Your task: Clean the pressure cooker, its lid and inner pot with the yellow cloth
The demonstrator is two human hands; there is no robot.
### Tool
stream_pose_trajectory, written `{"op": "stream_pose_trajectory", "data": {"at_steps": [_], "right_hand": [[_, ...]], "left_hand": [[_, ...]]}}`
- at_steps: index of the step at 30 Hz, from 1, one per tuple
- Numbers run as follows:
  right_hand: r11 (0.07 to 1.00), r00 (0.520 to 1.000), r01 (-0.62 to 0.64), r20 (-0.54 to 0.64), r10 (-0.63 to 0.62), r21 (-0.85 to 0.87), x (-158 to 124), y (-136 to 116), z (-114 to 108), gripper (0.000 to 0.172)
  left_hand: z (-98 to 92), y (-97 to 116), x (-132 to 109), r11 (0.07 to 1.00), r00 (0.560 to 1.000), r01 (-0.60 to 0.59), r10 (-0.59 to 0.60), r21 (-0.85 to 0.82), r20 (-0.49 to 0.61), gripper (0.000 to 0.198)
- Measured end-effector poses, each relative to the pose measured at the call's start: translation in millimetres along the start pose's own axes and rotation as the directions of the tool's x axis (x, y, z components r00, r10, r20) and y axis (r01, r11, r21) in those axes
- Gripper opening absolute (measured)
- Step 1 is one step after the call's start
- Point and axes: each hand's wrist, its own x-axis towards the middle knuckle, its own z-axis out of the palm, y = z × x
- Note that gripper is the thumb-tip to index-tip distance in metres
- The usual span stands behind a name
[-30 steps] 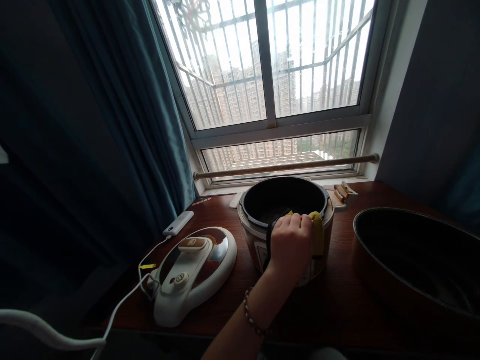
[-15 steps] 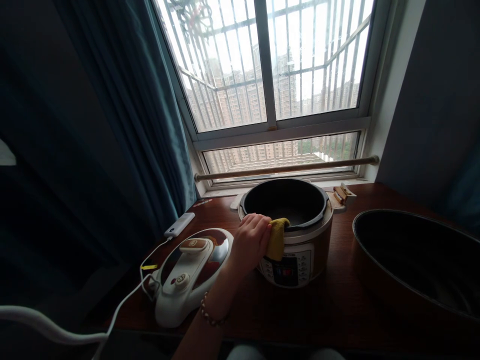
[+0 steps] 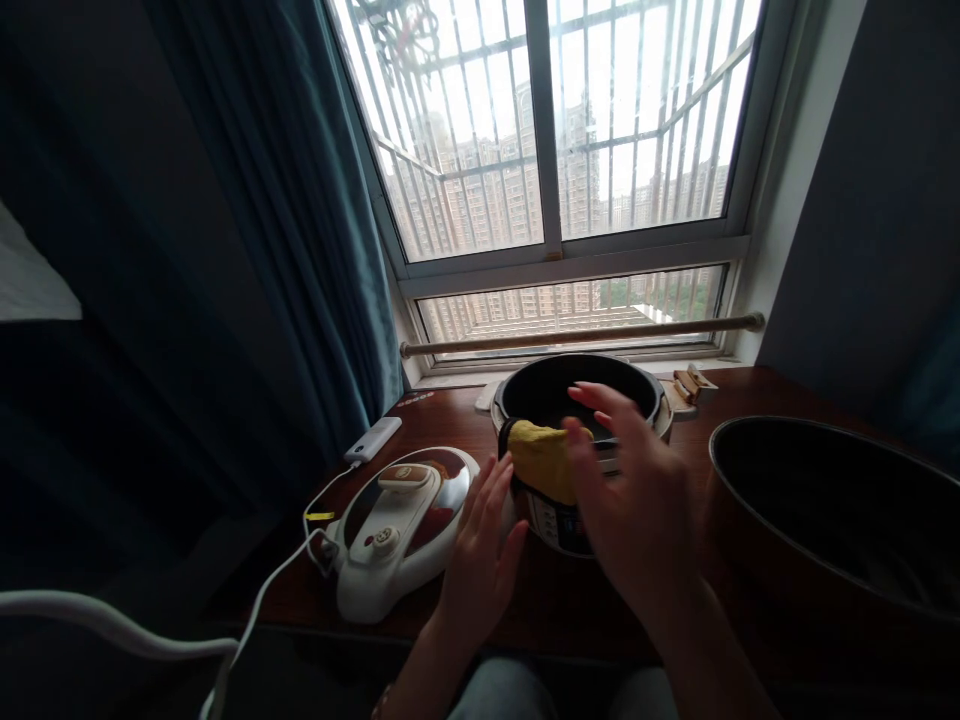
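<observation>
The window (image 3: 645, 130) fills the upper middle of the frame, and below it the dark red-brown surface (image 3: 450, 415) spreads across the lower half. A big dark pan (image 3: 832, 490) stands at the right edge. The cooker (image 3: 556, 522) stands uncovered right of centre, and its lid (image 3: 405, 530) lies just beside it, lower left of centre.

Both hands are open in front of the cooker. The right hand (image 3: 645, 495), blurred, is the nearer to the cooker's right side: fingers loosely bent and pointing left over the cooker's opening, thumb set apart from them in front of the cloth, palm turned left. Its forearm rises from the lower right. The left hand (image 3: 480, 550) has its fingers almost straight, pointing up, thumb apart; its fingertips are at the cloth's left edge. Its forearm comes up from the bottom centre, a bracelet (image 3: 382, 702) at the wrist. Whether either touches the cloth I cannot tell.

The yellow cloth (image 3: 544, 462) hangs over the cooker's front rim, between the hands.
</observation>
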Motion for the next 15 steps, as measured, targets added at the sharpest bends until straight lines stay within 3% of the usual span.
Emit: {"op": "stream_pose_trajectory", "data": {"at_steps": [2, 4, 7, 9, 11, 13, 15], "right_hand": [[0.991, 0.976, 0.057, 0.215, -0.03, -0.119, 10, -1, 36, 0.046], [0.959, 0.905, 0.113, 0.424, 0.009, -0.261, 14, 3, 67, 0.048], [0.899, 0.824, 0.269, 0.566, -0.028, -0.346, 12, 15, 85, 0.037], [0.87, 0.812, 0.348, 0.576, -0.093, -0.35, 9, 27, 80, 0.027], [0.859, 0.804, 0.367, 0.586, -0.1, -0.356, 9, 38, 68, 0.029], [0.863, 0.784, 0.372, 0.614, -0.094, -0.343, 10, 46, 57, 0.033], [0.863, 0.772, 0.39, 0.624, -0.117, -0.322, 11, 52, 50, 0.035]], "left_hand": [[-12.1, -15, -56, 1.0, 0.998, 0.014, -0.014, 0.003, -0.056, 0.046], [-28.6, -44, -112, 0.988, 0.98, 0.08, -0.054, 0.131, -0.189, 0.037], [-65.9, -110, -170, 0.86, 0.912, 0.354, -0.23, 0.368, -0.341, 0.02], [-95.2, -165, -180, 0.675, 0.839, 0.541, -0.386, 0.502, -0.383, 0.023], [-120.4, -219, -171, 0.524, 0.816, 0.57, -0.455, 0.633, -0.357, 0.031], [-135.7, -265, -149, 0.528, 0.841, 0.49, -0.495, 0.693, -0.218, 0.043], [-139.4, -297, -125, 0.555, 0.842, 0.449, -0.525, 0.701, -0.124, 0.053]]}}
